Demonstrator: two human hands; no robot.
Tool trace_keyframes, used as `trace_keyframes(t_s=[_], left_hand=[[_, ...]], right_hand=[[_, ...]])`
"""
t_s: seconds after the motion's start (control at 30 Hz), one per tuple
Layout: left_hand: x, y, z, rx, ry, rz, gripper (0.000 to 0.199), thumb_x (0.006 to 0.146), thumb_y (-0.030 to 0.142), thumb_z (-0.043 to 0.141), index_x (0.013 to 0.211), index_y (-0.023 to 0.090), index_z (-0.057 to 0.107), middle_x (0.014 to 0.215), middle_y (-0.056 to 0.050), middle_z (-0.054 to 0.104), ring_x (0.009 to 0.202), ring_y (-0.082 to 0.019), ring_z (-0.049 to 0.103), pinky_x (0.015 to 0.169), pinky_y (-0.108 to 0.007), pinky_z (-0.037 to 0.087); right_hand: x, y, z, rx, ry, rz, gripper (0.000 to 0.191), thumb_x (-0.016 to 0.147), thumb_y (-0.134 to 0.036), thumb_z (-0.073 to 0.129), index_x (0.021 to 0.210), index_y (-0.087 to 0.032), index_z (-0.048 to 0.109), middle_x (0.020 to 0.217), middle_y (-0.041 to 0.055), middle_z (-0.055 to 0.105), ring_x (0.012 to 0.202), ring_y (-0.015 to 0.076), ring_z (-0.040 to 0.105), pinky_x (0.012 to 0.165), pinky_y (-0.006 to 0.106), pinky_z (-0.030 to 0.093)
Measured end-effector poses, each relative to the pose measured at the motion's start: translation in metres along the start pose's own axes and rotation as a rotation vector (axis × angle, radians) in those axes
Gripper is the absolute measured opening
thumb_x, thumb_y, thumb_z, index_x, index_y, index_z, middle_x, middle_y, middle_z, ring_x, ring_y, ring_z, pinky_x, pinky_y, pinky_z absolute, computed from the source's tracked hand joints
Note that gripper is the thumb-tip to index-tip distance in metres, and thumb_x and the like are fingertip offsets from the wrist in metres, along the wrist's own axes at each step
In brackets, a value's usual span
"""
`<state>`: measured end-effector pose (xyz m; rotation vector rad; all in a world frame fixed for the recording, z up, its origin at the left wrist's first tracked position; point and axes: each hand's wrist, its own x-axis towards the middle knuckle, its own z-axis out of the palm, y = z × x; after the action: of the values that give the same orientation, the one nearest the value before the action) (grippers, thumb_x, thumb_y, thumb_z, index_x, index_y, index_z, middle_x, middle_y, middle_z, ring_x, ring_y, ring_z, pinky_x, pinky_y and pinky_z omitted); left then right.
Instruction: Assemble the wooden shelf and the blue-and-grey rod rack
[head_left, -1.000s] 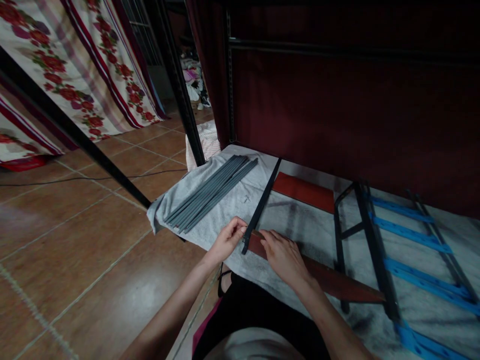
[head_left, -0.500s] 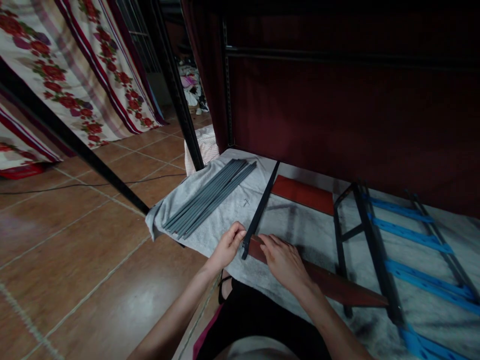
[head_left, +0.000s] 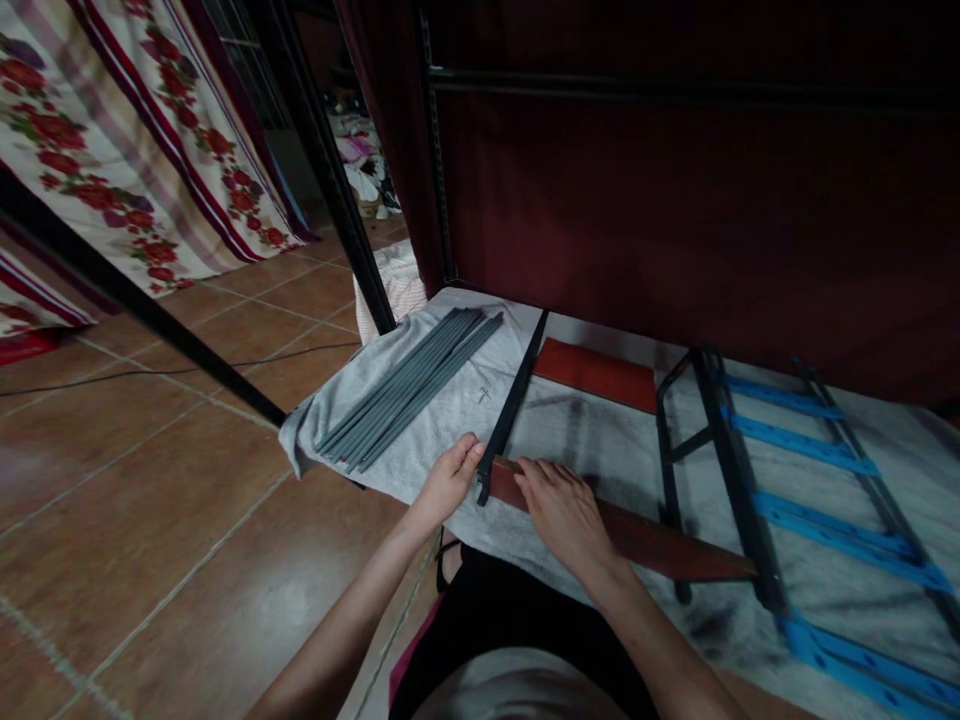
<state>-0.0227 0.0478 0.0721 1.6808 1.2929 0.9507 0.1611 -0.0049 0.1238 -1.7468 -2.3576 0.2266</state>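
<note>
At the cloth edge [head_left: 495,535], right hand [head_left: 566,512] around brown board [head_left: 664,548], left hand [head_left: 450,482], grip unclear.

Brown board [head_left: 656,546] | apparently on edge | black bar [head_left: 515,402] at its end

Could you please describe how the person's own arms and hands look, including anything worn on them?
Both the left hand and the right hand are bare, without gloves. No sleeve, watch or bracelet shows on either forearm where it is visible. The fingers look slender; small details, such as a thin ring or nail polish, are too unclear to judge.
</note>
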Motion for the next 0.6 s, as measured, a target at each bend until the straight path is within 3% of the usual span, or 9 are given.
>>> trace_keyframes(t_s=[0.23,0.37,0.5,0.6], left_hand=[[-0.003,0.002,0.003,-0.060,0.033,0.090,0.026,0.095,0.039,0.039,0.077,0.020,0.044,0.070,0.004,0.041,0.069,-0.012,0.042,0.067,-0.024,0.036],[-0.004,0.002,0.005,-0.125,0.065,0.058,0.027,0.093,0.042,0.042,0.079,0.020,0.048,0.072,0.003,0.044,0.070,-0.012,0.044,0.067,-0.024,0.038],[-0.006,-0.019,0.009,-0.281,0.138,-0.064,0.030,0.093,0.043,0.039,0.087,0.018,0.054,0.073,0.000,0.051,0.067,-0.013,0.048,0.064,-0.024,0.040],[-0.013,-0.046,0.018,-0.254,0.169,-0.198,0.020,0.089,0.034,0.045,0.089,0.017,0.055,0.070,0.000,0.052,0.063,-0.013,0.048,0.060,-0.024,0.041]], right_hand=[[0.002,-0.001,-0.004,0.050,-0.041,0.030,0.031,0.100,-0.028,0.028,0.113,-0.025,0.056,0.108,0.0044,0.067,0.097,0.0178,0.062,0.082,0.031,0.042],[0.004,0.002,-0.009,0.064,-0.093,0.024,0.032,0.100,-0.031,0.029,0.117,-0.025,0.055,0.108,0.0052,0.067,0.096,0.0183,0.063,0.079,0.031,0.043],[0.011,0.005,-0.014,0.096,-0.138,-0.013,0.035,0.097,-0.034,0.036,0.129,-0.025,0.047,0.116,0.0062,0.065,0.100,0.0202,0.063,0.078,0.031,0.044],[0.022,0.005,-0.014,0.105,-0.163,-0.048,0.045,0.094,-0.033,0.043,0.138,-0.022,0.037,0.121,0.0081,0.063,0.105,0.0223,0.062,0.079,0.032,0.044]])
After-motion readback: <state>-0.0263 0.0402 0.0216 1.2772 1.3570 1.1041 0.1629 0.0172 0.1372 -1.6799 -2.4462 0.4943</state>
